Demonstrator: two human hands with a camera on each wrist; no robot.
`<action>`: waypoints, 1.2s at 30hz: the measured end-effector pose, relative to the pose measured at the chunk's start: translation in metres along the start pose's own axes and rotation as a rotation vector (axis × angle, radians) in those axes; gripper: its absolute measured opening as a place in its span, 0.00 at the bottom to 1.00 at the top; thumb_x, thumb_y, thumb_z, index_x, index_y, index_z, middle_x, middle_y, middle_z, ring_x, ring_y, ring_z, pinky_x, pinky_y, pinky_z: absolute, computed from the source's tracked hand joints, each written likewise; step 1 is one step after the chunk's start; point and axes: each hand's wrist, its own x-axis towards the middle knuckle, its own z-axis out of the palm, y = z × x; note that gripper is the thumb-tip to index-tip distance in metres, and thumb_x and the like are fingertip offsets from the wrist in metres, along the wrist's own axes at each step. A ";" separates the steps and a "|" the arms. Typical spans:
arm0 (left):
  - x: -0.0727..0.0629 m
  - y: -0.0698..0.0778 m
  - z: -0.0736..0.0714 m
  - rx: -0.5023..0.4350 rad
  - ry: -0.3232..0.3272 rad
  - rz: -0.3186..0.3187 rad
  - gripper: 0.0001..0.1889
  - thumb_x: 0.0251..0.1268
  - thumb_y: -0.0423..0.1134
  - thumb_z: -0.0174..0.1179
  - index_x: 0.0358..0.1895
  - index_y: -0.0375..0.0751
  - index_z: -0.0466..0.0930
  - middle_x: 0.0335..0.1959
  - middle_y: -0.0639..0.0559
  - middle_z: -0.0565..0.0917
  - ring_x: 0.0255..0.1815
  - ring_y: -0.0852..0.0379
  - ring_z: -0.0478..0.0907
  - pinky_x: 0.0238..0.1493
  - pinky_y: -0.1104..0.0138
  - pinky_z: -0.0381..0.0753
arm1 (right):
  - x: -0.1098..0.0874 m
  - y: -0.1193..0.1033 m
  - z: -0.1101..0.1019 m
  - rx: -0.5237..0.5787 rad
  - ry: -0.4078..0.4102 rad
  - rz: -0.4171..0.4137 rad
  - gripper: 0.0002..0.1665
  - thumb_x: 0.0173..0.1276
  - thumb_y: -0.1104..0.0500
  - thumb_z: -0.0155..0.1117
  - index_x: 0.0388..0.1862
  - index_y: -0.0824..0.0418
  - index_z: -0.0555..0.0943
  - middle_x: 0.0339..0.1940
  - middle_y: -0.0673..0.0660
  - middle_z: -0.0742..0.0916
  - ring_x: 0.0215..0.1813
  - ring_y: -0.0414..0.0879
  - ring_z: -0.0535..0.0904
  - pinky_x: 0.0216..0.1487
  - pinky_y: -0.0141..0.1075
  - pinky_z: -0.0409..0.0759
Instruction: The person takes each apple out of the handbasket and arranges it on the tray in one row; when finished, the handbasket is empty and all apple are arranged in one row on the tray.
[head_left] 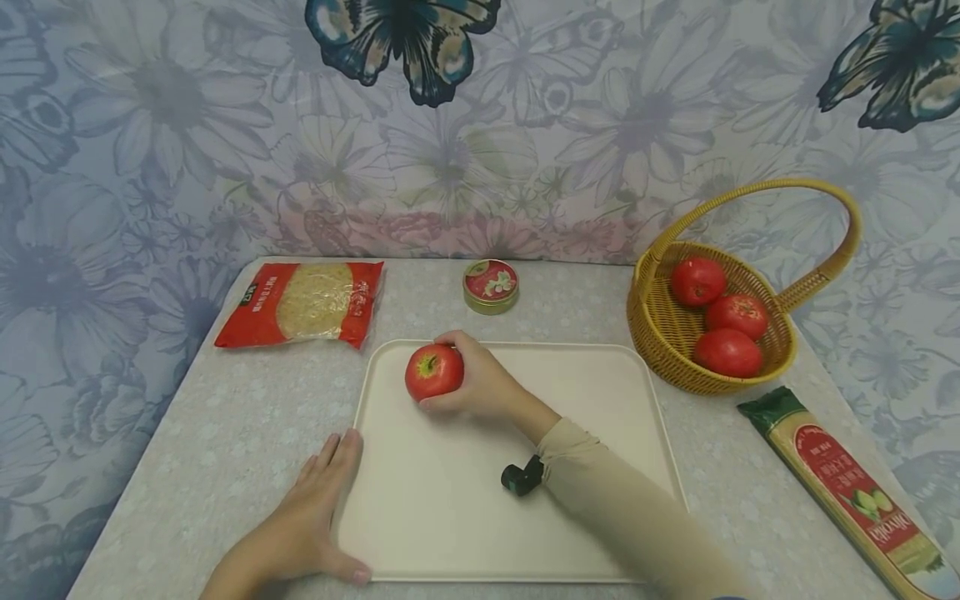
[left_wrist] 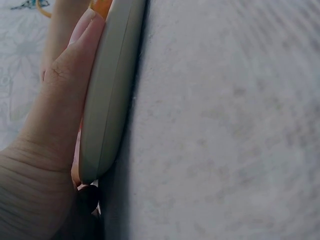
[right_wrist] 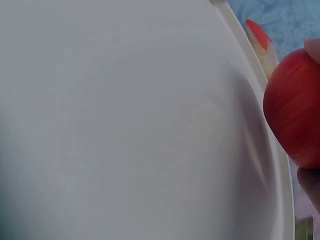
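Note:
My right hand (head_left: 480,379) grips a red apple (head_left: 433,372), stem side up, over the far left part of a cream tray (head_left: 480,517). In the right wrist view the apple (right_wrist: 295,110) sits between thumb and fingers above the tray surface (right_wrist: 125,115); whether it touches the tray I cannot tell. My left hand (head_left: 307,508) lies along the tray's near left corner, fingers extended on the left side and thumb at the front edge. The left wrist view shows the thumb (left_wrist: 65,85) against the tray's rim (left_wrist: 107,100).
A yellow wicker basket (head_left: 652,333) with several red fruits stands at the back right. In front of it lies a long green-ended packet (head_left: 847,492). A red bag with a clear window (head_left: 258,308) is at the back left, a round tin (head_left: 491,287) at the back middle.

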 end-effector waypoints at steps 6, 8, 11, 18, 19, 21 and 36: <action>0.001 0.001 -0.002 0.007 -0.011 -0.012 0.85 0.11 0.70 0.80 0.82 0.49 0.35 0.83 0.45 0.40 0.83 0.38 0.30 0.77 0.35 0.34 | 0.008 -0.012 0.023 0.001 -0.015 -0.014 0.48 0.49 0.49 0.82 0.66 0.53 0.65 0.58 0.48 0.78 0.58 0.41 0.77 0.57 0.34 0.80; 0.001 0.001 -0.001 0.015 -0.008 -0.012 0.85 0.11 0.70 0.80 0.82 0.49 0.35 0.83 0.45 0.40 0.83 0.38 0.31 0.77 0.35 0.35 | 0.010 -0.015 0.028 -0.015 -0.013 -0.023 0.49 0.49 0.49 0.82 0.66 0.54 0.65 0.58 0.49 0.77 0.58 0.40 0.77 0.57 0.33 0.80; 0.002 0.001 0.000 0.031 -0.006 -0.018 0.85 0.12 0.71 0.80 0.82 0.50 0.35 0.83 0.44 0.41 0.83 0.38 0.32 0.76 0.34 0.37 | 0.013 -0.018 0.033 -0.040 -0.017 -0.025 0.49 0.50 0.49 0.81 0.66 0.55 0.64 0.58 0.50 0.77 0.57 0.40 0.77 0.57 0.32 0.79; 0.001 0.001 0.000 0.034 -0.011 -0.016 0.84 0.12 0.70 0.80 0.82 0.49 0.36 0.83 0.44 0.41 0.83 0.38 0.32 0.76 0.34 0.37 | 0.016 -0.019 0.039 -0.082 -0.013 0.003 0.51 0.53 0.46 0.79 0.71 0.54 0.63 0.62 0.49 0.75 0.60 0.41 0.75 0.60 0.35 0.79; 0.001 0.001 0.000 0.031 -0.009 -0.012 0.84 0.12 0.71 0.80 0.82 0.49 0.36 0.83 0.44 0.41 0.83 0.38 0.32 0.76 0.34 0.37 | 0.017 -0.019 0.039 -0.091 -0.009 0.006 0.52 0.53 0.45 0.79 0.72 0.54 0.63 0.63 0.49 0.75 0.61 0.41 0.75 0.61 0.35 0.78; 0.000 0.001 0.000 0.022 -0.004 -0.005 0.84 0.12 0.71 0.80 0.82 0.49 0.36 0.83 0.44 0.41 0.83 0.38 0.31 0.76 0.34 0.36 | 0.018 -0.019 0.040 -0.101 -0.009 0.009 0.53 0.53 0.43 0.78 0.73 0.53 0.62 0.65 0.50 0.74 0.62 0.41 0.75 0.63 0.36 0.78; 0.000 0.000 0.003 0.018 0.017 0.016 0.86 0.09 0.73 0.78 0.82 0.49 0.36 0.83 0.44 0.40 0.83 0.38 0.31 0.79 0.42 0.28 | 0.015 -0.013 0.042 0.002 -0.071 0.048 0.58 0.53 0.40 0.78 0.77 0.50 0.58 0.68 0.49 0.74 0.66 0.42 0.73 0.68 0.40 0.74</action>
